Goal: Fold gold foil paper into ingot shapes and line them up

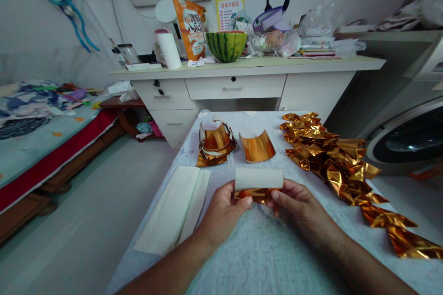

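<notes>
Between my two hands is a small sheet of gold foil paper (258, 179), its pale back facing up and its lower edge curled to show the shiny gold side. My left hand (226, 207) pinches the left end, with the thumb on the gold strip. My right hand (297, 203) pinches the right end in the same way. Just beyond lies a curved gold sheet (258, 146), and left of it a pile of curled gold sheets (215, 142). Long pale paper strips (169, 207) lie left of my left hand.
Folded gold foil pieces (325, 147) are heaped along the table's (263, 258) right side. Behind stands a white desk (238, 86) with a cut watermelon (226, 46), an orange pouch (190, 27) and a paper roll (169, 50). A washing machine (411, 101) is at the right, a bed (41, 147) at the left.
</notes>
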### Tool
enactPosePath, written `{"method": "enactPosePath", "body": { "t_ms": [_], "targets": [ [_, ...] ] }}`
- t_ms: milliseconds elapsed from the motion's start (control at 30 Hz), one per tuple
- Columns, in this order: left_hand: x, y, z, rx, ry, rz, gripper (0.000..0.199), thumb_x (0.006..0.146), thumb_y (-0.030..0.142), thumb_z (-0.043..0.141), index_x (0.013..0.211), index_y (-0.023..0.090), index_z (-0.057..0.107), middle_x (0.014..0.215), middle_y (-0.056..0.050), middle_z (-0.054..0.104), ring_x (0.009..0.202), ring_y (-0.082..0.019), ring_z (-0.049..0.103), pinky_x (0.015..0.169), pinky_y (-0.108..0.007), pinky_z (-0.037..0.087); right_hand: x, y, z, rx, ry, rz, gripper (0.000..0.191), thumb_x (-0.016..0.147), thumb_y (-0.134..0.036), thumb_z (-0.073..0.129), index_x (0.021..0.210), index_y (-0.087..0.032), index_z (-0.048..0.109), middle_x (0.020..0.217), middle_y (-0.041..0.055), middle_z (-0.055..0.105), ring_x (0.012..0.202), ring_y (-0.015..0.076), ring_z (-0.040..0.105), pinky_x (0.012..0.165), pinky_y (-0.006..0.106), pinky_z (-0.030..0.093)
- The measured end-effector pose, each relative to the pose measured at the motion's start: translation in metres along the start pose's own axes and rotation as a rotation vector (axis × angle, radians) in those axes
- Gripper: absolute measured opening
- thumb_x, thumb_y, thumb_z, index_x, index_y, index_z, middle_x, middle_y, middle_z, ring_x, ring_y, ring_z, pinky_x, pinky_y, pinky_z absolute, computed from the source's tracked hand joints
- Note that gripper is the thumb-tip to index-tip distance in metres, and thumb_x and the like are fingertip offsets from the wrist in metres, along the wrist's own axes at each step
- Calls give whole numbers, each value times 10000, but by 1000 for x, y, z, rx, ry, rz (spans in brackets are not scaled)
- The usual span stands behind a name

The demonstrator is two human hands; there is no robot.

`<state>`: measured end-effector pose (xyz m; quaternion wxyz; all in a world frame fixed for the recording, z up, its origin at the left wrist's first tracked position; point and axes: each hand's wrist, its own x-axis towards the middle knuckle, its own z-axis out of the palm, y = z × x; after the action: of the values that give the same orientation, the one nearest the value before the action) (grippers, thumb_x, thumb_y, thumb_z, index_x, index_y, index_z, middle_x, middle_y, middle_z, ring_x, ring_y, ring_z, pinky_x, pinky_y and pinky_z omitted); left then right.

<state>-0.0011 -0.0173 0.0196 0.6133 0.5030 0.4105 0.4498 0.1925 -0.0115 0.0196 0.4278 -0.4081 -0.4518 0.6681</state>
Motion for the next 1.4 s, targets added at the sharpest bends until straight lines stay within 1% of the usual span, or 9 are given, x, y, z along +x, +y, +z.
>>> {"method": "enactPosePath", "body": {
  "t_ms": [100,233,433,567,700,800,1000,1200,1400],
  "targets": [
    [-1,1,-3,41,18,59,263,825,258,618,1068,166,574,928,-39,639,908,-190,602,837,-311,461,2,0,-3,-36,46,2,339,784,-456,728,940,-163,657,680,12,649,584,120,548,545,243,443],
    [-4,2,-8,237,123,145,447,834,138,536,1245,228,385,905,-6,590,822,-152,583,741,-276,457,6,2,-9,-120,115,17,353,769,-491,720,828,-171,585,609,-18,606,510,102,505,490,226,407],
    [-10,-6,-13,691,20,374,699,710,-35,501,1309,281,325,1002,-12,534,901,-158,552,844,-318,459,9,8,-14,-180,167,-30,465,760,-482,718,999,-248,395,560,-93,575,440,104,466,434,201,320],
    [-12,-7,-11,944,10,470,484,736,-18,534,1134,258,538,1062,-44,489,981,-196,532,865,-349,474,11,11,-17,-240,163,-44,438,790,-457,686,985,-262,346,575,-98,568,444,103,457,432,195,270],
    [-12,0,-9,1104,46,582,259,776,22,575,925,223,643,1116,-66,513,1044,-240,513,896,-398,471,12,13,-21,-371,113,-95,256,843,-374,620,897,-234,414,672,-49,583,578,117,533,523,218,361],
    [-10,5,-7,1161,-70,658,178,846,48,560,866,202,645,1116,-60,605,1075,-247,522,921,-412,454,11,14,-22,-577,114,-144,143,866,-320,571,882,-226,465,675,-43,568,607,129,542,553,238,389],
    [-9,-6,-5,1239,-332,601,171,965,194,498,877,186,645,815,-30,669,831,-189,609,744,-321,478,6,10,-15,-992,137,-203,30,869,-215,517,898,-222,509,709,-19,603,657,160,570,598,280,410],
    [-8,-10,-5,1225,-354,556,171,957,184,506,866,167,650,813,-43,679,814,-191,618,740,-313,483,6,8,-12,-1288,81,-295,129,855,-133,509,790,-203,596,822,42,600,815,211,555,722,343,437],
    [-6,-9,-8,1093,-290,524,156,909,119,528,875,178,668,822,-37,681,805,-181,602,742,-306,473,5,8,-10,-1268,-17,-344,229,902,-110,467,826,-205,661,858,52,597,838,204,542,753,346,447]
  ]
}}
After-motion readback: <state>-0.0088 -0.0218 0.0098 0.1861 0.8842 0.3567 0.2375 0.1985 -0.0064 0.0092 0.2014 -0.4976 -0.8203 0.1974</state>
